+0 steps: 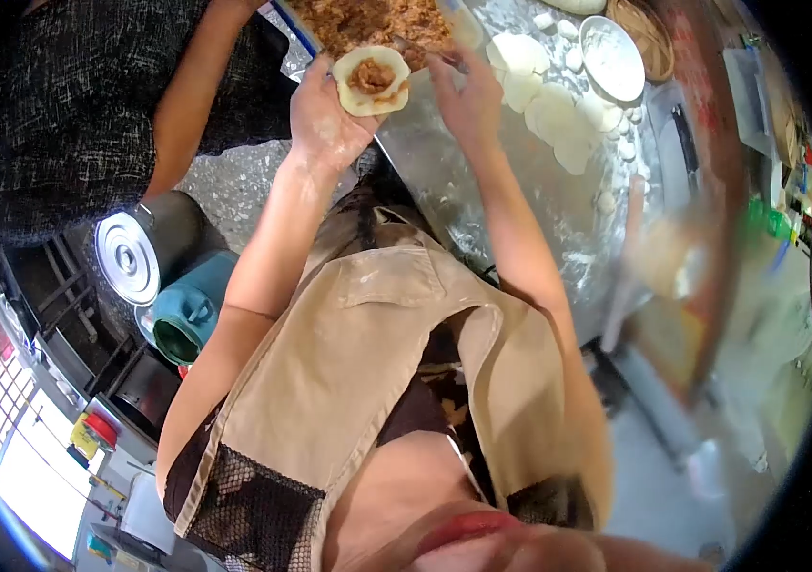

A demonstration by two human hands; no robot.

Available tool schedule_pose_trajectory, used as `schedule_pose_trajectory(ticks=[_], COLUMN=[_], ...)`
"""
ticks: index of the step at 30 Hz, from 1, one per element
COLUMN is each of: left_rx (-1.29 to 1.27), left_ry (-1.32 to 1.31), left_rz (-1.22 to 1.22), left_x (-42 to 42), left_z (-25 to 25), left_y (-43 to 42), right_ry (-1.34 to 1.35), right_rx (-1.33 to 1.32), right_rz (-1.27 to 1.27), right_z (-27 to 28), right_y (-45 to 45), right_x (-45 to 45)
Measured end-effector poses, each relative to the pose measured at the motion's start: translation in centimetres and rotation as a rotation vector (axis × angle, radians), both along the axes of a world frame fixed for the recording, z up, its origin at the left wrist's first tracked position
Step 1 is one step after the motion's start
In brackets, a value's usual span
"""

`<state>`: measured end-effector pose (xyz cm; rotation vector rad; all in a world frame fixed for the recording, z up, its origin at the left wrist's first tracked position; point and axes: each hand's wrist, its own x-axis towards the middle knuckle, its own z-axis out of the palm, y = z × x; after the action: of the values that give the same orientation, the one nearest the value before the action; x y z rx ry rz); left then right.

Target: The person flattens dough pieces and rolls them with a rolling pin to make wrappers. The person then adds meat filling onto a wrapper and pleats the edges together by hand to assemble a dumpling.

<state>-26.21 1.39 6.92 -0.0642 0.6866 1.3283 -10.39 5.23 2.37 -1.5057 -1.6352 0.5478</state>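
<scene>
Apron (358, 324): on you.
Your left hand (325, 119): palm up under filled wrapper (371, 82); finger spread hidden, can't tell.
Your right hand (468, 100): fingers pinching thin tool (416, 48), partly hidden.
Filling tray (306, 29): just beyond wrapper.
Dough rounds (558, 119): table (454, 186), right.

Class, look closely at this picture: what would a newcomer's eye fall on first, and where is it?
Probably the pale dough round at top centre, held in the left hand with a mound of reddish-brown filling on it. Just beyond, at the top edge, is a blue-edged tray of similar filling. To its right, flat dough rounds overlap on the floury worktop.
</scene>
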Motion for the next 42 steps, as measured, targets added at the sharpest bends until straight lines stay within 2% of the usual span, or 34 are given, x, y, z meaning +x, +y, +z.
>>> schedule_pose_trajectory(ticks=[1,4,8,10,12,14,20,24,26,31,33,34,36,38,42], left_rx=[0.001,0.045,0.084,0.098,0.109,0.120,0.165,0.109,0.118,0.125,0.110,0.124,0.142,0.125,0.084], left_ry=[-0.003,-0.008,-0.035,-0.084,-0.095,-0.101,-0.007,-0.065,-0.169,-0.267,-0.264,-0.312,-0.357,-0.438,-0.282], left_rz=[-0.012,-0.010,-0.120,-0.186,-0.213,-0.233,-0.283,-0.403,-0.490,-0.548,-0.549,-0.551,-0.551,-0.541,-0.427], left_x=[0.2,1.6,3.8,5.0,6.1,7.1,9.9,10.7,10.9,12.0,12.3,12.3,12.5,12.8,13.1], left_z=[0.1,0.2,0.0,0.1,0.2,0.5,1.1,1.5,1.5,1.9,1.8,1.6,1.4,1.3,1.8], left_y=[0.0,-0.1,-0.2,-0.3,-0.4,-0.6,-1.0,-1.8,-2.0,-2.7,-2.9,-2.9,-2.9,-2.7,-2.1], right_ry=[-0.114,-0.021,-0.018,0.255,0.237,-0.086,-0.299,-0.272,-0.196,-0.273,-0.420,-0.420,-0.665,-0.742,-0.875], right_rx=[0.170,0.007,0.082,0.010,0.035,0.198,0.434,0.320,0.169,0.185,0.279,0.281,0.313,0.312,0.342], right_rz=[-0.025,0.052,0.003,-0.077,-0.153,-0.245,-0.227,-0.056,0.096,0.169,0.208,0.210,0.162,0.165,0.094], right_z=[0.8,3.3,4.6,4.8,4.8,4.8,6.7,9.2,10.4,11.6,11.4,11.5,11.9,11.9,11.4], right_y=[-0.4,-4.4,-7.2,-7.6,-7.8,-8.2,-9.3,-8.9,-8.9,-9.8,-10.4,-11.0,-12.3,-12.9,-14.0], right_x=[0.3,3.3,2.9,2.7,3.1,3.8,5.8,8.9,10.4,12.1,12.5,12.6,12.5,12.4,13.4])
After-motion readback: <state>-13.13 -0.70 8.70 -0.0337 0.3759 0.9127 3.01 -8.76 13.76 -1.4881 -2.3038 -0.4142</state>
